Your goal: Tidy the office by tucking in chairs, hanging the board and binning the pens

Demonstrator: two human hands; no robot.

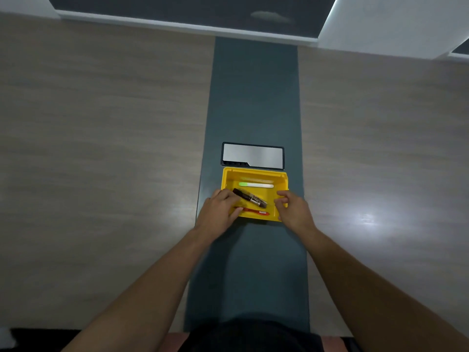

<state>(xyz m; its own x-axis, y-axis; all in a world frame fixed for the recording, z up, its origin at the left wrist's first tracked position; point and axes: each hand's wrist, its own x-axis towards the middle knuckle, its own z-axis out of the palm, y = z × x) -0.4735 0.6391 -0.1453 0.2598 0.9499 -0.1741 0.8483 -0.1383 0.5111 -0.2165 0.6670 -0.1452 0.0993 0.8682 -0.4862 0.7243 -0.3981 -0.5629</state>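
A yellow bin (255,176) sits on the table's dark centre strip. Inside lie a white marker with a green cap (256,185), a black marker (251,198) lying at an angle, and a red pen (253,212) along the near wall. My left hand (219,210) is at the bin's left side, its fingers closed on the black marker's left end and its thumb over the red pen's end. My right hand (291,208) is over the bin's right front corner with fingers loosely curled and apart; nothing shows between them.
A silver cable-box lid (253,156) with a black frame is set into the dark strip (253,97) just behind the bin. Wood-grain table surface (101,148) spreads to both sides. A white ledge and dark panel (177,11) run along the far edge.
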